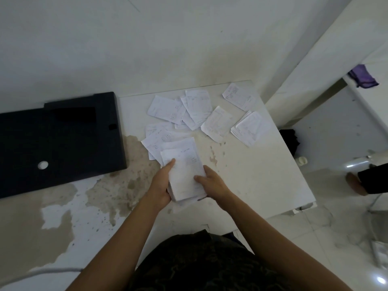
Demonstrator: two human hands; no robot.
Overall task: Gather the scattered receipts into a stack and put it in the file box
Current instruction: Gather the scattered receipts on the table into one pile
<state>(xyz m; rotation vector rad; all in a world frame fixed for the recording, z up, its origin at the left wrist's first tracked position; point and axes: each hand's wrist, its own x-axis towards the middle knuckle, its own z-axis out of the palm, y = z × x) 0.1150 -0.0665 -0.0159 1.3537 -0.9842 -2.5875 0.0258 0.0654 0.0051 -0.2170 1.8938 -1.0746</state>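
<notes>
**Head view**

- **Stack of receipts** (185, 175) — at the near middle of the table (262, 181). The left hand (160, 183) grasps its left edge and the right hand (211, 182) its right edge, thumbs on top.
- **Loose receipts** (217, 123) — fanned across the far half of the table, some overlapping, with more tucked under the stack's far end.
- **File box** (58, 139) — black, lying flat at the left, well apart from the hands. I cannot tell if it is open.
- **Risks** — The stack is uneven and sheets poke out at its near right corner. A slack grip would likely let the lower ones slide free. The far right sheets lie near the table edge, so a sweep could push them off.
- **Writing** — The receipt print is too faint and small to read. No brand is legible on the box.
</notes>
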